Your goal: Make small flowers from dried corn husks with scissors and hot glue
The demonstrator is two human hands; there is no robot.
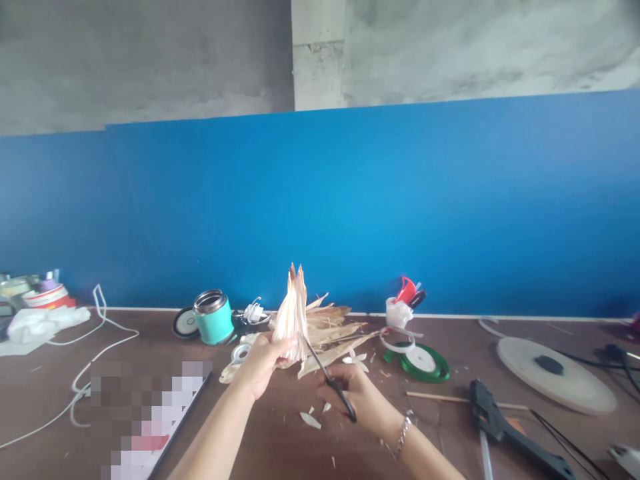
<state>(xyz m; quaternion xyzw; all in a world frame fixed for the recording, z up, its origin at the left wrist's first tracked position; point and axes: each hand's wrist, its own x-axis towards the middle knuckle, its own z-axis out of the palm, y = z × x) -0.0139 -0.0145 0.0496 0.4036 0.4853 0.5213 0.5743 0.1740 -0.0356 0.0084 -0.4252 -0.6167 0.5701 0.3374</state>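
A pale dried corn husk (291, 312) stands upright in my left hand (264, 363), pinched near its lower end between thumb and fingers. My right hand (357, 393) grips black-handled scissors (336, 385), whose blades reach up to the husk's right edge. Behind both hands lies a heap of dried husks (335, 327) with ragged tips. Small cut pale pieces (311, 420) are scattered on the table below and beside the scissors. A roll of tape (241, 353) sits just left of my left hand, partly hidden.
Left stand a turquoise flask (214, 319) and its lid (185, 323). Right are a green ribbon roll (434, 363), a cup with red-handled scissors (399, 311), a black glue gun (505, 427) and a round pale disc (555, 375). A white cable (83, 373) trails at left; a blue partition (320, 200) closes the back.
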